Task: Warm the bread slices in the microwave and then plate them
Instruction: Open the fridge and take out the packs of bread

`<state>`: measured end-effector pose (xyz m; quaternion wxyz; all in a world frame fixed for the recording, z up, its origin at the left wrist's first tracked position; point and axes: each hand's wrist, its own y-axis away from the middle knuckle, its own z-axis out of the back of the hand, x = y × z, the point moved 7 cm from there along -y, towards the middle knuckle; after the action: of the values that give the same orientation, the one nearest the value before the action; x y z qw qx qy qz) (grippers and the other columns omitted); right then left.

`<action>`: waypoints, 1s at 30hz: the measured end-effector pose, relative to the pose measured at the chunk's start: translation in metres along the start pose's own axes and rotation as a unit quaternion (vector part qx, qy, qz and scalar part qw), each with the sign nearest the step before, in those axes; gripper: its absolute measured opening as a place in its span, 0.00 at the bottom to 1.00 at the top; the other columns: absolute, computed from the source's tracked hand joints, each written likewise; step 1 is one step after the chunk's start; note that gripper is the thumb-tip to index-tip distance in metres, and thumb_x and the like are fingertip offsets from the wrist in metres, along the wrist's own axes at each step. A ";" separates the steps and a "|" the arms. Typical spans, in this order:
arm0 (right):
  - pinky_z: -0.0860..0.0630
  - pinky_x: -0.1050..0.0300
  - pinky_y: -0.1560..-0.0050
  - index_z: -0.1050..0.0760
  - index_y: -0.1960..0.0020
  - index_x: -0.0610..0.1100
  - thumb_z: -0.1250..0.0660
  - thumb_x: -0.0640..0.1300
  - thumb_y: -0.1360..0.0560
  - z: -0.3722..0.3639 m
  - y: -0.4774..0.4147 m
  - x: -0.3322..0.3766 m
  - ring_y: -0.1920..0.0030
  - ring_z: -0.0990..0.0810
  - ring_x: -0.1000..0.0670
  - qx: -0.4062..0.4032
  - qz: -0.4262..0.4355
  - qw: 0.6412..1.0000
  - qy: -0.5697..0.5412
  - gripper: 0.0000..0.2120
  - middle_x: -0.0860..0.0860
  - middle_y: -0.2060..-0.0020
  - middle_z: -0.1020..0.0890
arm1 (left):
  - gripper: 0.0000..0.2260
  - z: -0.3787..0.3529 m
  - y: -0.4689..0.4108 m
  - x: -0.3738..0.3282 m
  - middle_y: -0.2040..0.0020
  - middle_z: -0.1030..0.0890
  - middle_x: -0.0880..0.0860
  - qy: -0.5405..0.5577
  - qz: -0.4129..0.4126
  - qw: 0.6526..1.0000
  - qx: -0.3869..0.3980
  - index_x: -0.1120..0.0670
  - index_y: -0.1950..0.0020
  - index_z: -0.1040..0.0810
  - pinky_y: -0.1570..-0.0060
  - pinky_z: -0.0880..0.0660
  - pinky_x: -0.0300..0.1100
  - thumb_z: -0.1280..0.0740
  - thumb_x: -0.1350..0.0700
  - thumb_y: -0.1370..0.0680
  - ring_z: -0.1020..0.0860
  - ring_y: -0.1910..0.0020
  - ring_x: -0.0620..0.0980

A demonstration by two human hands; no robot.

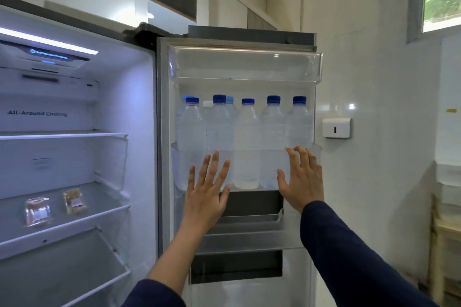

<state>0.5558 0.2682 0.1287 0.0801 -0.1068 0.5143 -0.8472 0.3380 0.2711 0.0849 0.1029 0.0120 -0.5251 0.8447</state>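
**Bread on the shelf, both hands on the door**

We judge the main risk to be a door pushed shut with the bread left inside. The two clear packets (37, 210) that look like the bread slices lie on a glass shelf (104, 197) in the lit fridge, far to the left of both hands and well apart from them. Neither packet is held. A shove on the door (249, 291) now would hide them, and we would have to open up again before anything reaches the microwave, which is not in view.

A second risk is the row of water bottles (247, 144) standing in the door rack (179, 169). A hard push could rock them against each other or tip one over the rack's low front.

Our left hand (207, 192) is flat, fingers straight and spread, and grips nothing. It lies over the rack's front, below the bottles on the left. Our right hand (303, 179) is just as flat and spread, over the right end of the same rack, and it too grips nothing. We cannot tell whether the palms press the plastic or sit just short of it.
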 end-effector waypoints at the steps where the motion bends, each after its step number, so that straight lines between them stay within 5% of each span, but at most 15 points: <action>1: 0.27 0.43 0.42 0.34 0.36 0.43 0.34 0.51 0.32 -0.002 0.000 -0.001 0.38 0.27 0.40 -0.001 -0.005 1.000 -0.009 0.27 0.42 0.40 0.26 | 0.28 0.000 -0.001 0.000 0.22 0.51 0.54 -0.002 0.000 1.000 0.000 0.49 0.23 0.47 0.26 0.60 0.53 0.44 0.44 0.22 0.55 0.23 0.52; 15: 0.46 0.45 0.27 0.45 0.26 0.42 0.34 0.40 0.26 -0.014 0.035 0.024 0.25 0.48 0.42 0.014 -0.082 0.989 -0.120 0.33 0.43 0.25 0.47 | 0.26 0.014 0.024 0.029 0.22 0.53 0.51 0.059 -0.010 0.997 0.039 0.49 0.23 0.49 0.27 0.55 0.55 0.47 0.47 0.20 0.56 0.23 0.50; 18: 0.39 0.40 0.30 0.38 0.30 0.41 0.32 0.36 0.29 -0.024 0.054 0.062 0.28 0.42 0.41 -0.010 -0.021 0.986 -0.165 0.29 0.40 0.28 0.39 | 0.25 0.018 0.040 0.050 0.22 0.55 0.49 0.079 -0.024 0.994 0.066 0.48 0.23 0.52 0.25 0.58 0.54 0.49 0.47 0.19 0.59 0.24 0.47; 21: 0.32 0.41 0.38 0.35 0.36 0.41 0.41 0.43 0.29 -0.032 0.070 0.121 0.35 0.35 0.43 -0.039 0.085 0.978 -0.185 0.22 0.41 0.35 0.33 | 0.24 0.024 0.053 0.079 0.22 0.55 0.48 0.089 -0.027 0.993 0.078 0.47 0.24 0.53 0.25 0.57 0.51 0.51 0.47 0.19 0.59 0.24 0.45; 25: 0.32 0.46 0.36 0.33 0.39 0.43 0.43 0.45 0.29 -0.051 0.089 0.215 0.36 0.33 0.45 -0.032 0.212 0.949 -0.231 0.19 0.45 0.37 0.33 | 0.24 0.034 0.078 0.144 0.23 0.49 0.48 0.110 0.056 0.991 0.044 0.51 0.24 0.46 0.26 0.55 0.49 0.50 0.48 0.20 0.53 0.24 0.44; 30: 0.34 0.56 0.33 0.32 0.41 0.46 0.42 0.43 0.28 -0.091 0.107 0.318 0.36 0.32 0.49 0.028 0.248 0.913 -0.324 0.16 0.48 0.36 0.32 | 0.24 0.042 0.127 0.241 0.24 0.49 0.45 0.092 0.146 0.984 0.048 0.50 0.24 0.46 0.26 0.54 0.44 0.51 0.47 0.20 0.52 0.25 0.41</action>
<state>0.2276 0.2186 0.0248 0.4528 -0.2419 0.4462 -0.7331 0.0749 0.2185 0.0224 0.0255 -0.1382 -0.4684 0.8723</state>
